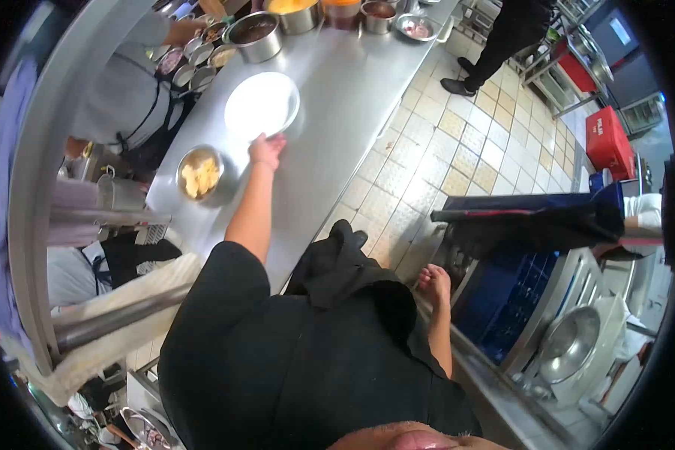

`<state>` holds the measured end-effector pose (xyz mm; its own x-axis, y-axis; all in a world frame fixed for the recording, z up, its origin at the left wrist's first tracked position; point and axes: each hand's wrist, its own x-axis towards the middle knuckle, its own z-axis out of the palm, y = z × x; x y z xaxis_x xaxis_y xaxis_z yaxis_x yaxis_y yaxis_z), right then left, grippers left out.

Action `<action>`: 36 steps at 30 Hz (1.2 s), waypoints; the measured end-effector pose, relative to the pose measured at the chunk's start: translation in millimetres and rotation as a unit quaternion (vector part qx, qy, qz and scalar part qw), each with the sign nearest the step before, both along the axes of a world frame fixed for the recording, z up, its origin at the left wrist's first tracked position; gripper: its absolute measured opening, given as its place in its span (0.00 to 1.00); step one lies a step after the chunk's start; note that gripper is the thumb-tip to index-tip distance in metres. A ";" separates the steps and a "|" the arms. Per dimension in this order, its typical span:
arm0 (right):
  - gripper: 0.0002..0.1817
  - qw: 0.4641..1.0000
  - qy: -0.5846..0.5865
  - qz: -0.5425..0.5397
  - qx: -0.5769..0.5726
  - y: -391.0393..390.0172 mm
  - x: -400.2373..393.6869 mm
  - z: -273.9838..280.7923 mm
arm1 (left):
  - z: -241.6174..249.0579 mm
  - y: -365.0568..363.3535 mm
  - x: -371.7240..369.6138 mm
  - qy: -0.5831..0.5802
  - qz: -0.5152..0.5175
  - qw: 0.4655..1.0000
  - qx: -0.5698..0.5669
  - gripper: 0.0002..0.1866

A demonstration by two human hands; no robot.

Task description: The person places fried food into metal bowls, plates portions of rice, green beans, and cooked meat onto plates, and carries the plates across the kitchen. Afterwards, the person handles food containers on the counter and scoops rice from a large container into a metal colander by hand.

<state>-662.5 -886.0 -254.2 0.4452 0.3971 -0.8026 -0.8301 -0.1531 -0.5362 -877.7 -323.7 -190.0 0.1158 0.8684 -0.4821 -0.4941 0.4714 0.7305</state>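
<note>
My left hand [268, 152] reaches over the steel table, fingertips right at the near rim of a round white bowl or plate [261, 101]. Its fingers are apart. The white dish is so bright that its inside shows no detail. To the left of that hand, a small metal bowl [200, 173] holds pale yellow pieces of food [201, 178]. My right hand [435, 283] hangs low by my side, close to the counter edge with dark blue panels. Its fingers are loosely bent and slightly apart, with nothing visible in them.
Steel pots [255, 41] and a small dish [418, 28] line the table's far end. A person in dark trousers [502, 37] stands on the tiled floor [427, 142]. Other people are beyond the left rail. A red cooler box [610, 142] and a metal basin [570, 343] are at right.
</note>
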 end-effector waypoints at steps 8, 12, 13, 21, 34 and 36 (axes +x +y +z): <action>0.09 0.988 -0.035 0.152 -0.018 94.7 174.9 6.9 | 11.9 40.1 -29.2 0.191 0.156 0.968 -0.054 0.15; 0.12 0.973 -0.095 0.211 0.003 176.5 279.7 -5.3 | -3.4 51.6 -48.0 0.165 0.142 0.974 -0.055 0.14; 0.14 0.967 -0.117 0.226 0.004 205.5 303.7 1.6 | 7.6 37.3 -34.2 0.163 0.170 0.969 -0.077 0.16; 0.17 0.947 -0.140 0.248 0.148 440.2 437.9 82.5 | 5.0 -45.2 125.0 0.340 0.094 0.932 -0.084 0.20; 0.15 0.934 -0.183 0.275 0.138 616.8 499.8 68.7 | 106.4 104.3 414.4 0.316 0.034 0.934 0.162 0.19; 0.12 0.925 -0.175 0.311 0.134 602.5 500.7 86.9 | 120.9 154.7 411.5 0.303 0.091 0.938 0.141 0.20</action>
